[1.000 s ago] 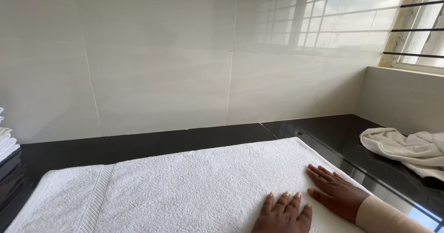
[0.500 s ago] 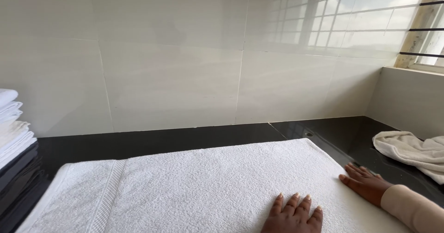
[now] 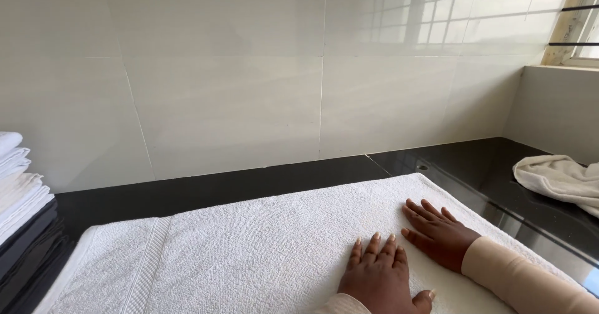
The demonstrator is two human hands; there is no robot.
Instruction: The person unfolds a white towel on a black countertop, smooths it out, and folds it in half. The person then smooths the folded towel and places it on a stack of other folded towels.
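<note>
white towel: we see the white towel (image 3: 262,251) spread flat on the black worktop (image 3: 249,186), its long edge running along the tiled wall (image 3: 249,89).
left hand: our left hand (image 3: 379,275) lies flat on the towel, fingers spread, gripping nothing.
right hand: our right hand (image 3: 438,233) rests flat just beside it, near the towel's right end, fingers extended.
crumpled cloth: a crumpled cloth (image 3: 561,177) lies well right of the towel.
folded stack: folded linens (image 3: 19,189) sit left of the towel.
</note>
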